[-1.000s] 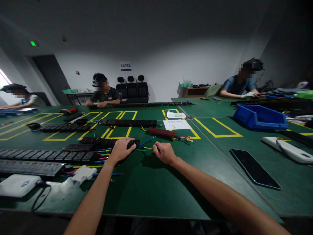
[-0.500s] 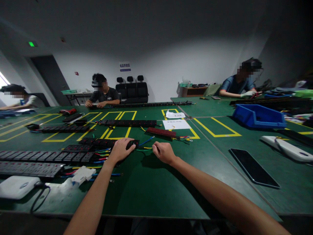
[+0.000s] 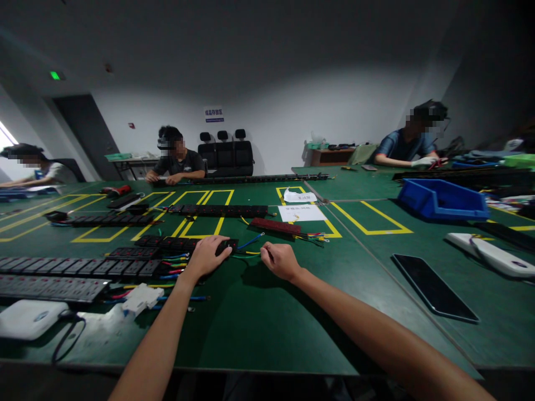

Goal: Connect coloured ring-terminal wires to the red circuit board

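Note:
My left hand [image 3: 207,257] is wrapped over the right end of a black power socket strip [image 3: 167,243] lying on the green table. A blue wire [image 3: 251,241] with a ring terminal sticks out from that end, apart from my fingers. Closed in a pinch, my right hand [image 3: 280,260] holds the tip of a yellow-green wire [image 3: 246,255] that runs from the same end; the tip itself is hidden. Just beyond lies a dark red strip [image 3: 276,225] with several coloured wires.
More socket strips [image 3: 79,268] with wires and a white connector block [image 3: 142,298] lie to the left. A phone [image 3: 432,287], a white device [image 3: 489,253] and a blue bin [image 3: 443,200] occupy the right side. Co-workers sit around the table's far side.

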Available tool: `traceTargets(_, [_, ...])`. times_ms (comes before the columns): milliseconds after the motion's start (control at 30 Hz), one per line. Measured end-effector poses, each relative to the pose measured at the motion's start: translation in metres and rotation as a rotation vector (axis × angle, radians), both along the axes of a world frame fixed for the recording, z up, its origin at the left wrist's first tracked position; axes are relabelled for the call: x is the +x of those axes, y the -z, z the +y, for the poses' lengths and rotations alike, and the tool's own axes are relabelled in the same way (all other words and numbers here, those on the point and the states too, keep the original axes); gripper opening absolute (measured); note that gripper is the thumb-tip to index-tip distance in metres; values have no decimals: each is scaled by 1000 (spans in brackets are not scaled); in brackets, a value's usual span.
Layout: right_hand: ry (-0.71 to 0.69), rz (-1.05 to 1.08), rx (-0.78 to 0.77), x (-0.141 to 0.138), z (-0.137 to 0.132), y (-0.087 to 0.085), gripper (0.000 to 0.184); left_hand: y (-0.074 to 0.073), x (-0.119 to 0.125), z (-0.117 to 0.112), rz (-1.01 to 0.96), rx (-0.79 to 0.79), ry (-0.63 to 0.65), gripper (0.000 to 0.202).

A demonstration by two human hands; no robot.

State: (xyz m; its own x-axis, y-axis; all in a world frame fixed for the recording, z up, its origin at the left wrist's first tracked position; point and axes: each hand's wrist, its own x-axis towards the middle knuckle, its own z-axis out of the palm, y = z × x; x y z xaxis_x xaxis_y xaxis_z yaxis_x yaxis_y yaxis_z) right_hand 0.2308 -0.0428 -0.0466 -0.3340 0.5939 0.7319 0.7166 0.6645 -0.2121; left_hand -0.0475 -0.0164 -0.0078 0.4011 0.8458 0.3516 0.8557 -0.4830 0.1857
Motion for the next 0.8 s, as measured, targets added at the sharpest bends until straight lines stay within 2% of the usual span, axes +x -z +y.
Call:
traceTargets(200, [-2, 21, 48, -1, 1, 2, 32, 1, 0, 1, 7, 11, -1, 47])
traceTargets(800, [-10, 18, 29, 0, -1, -1, 32, -1, 1, -1, 4, 5, -1, 46])
